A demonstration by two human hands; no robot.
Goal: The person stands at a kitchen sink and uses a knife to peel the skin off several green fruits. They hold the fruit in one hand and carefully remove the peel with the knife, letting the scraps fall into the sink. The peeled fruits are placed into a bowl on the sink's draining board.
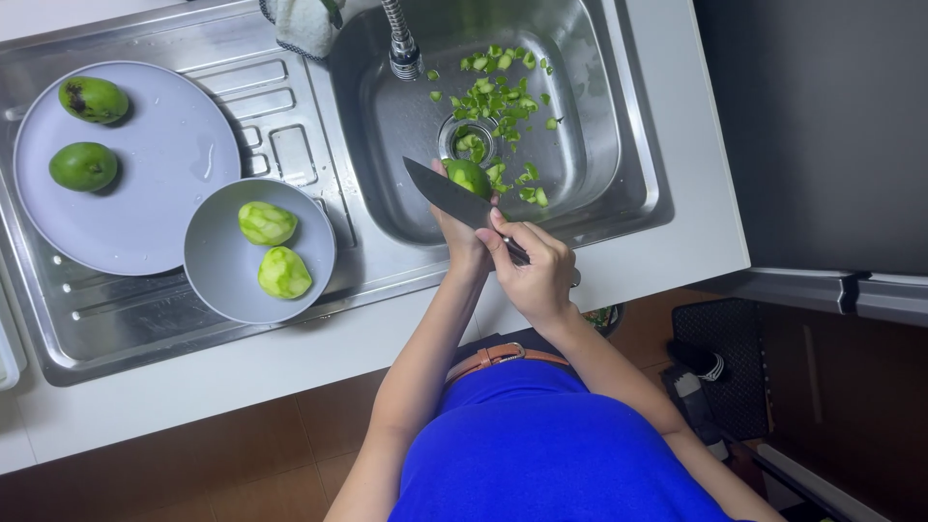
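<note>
Gripping a green mango (470, 177) over the sink (638, 145), the left hand (462, 237) steadies it; the right hand (535, 266) clasps a knife (447, 190).

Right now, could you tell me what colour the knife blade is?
Dark grey, nearly black; the knife blade shows best in the head view.

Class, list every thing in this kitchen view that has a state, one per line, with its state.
Left hand: holds the green mango over the sink.
Right hand: grips the knife.
Green mango: part peeled, under the blade.
Knife: blade on the mango.
Two mangoes on the plate: unpeeled.
Two mangoes in the bowl: peeled.
Peel scraps: scattered in the sink basin.
Faucet: no water visible.
</note>
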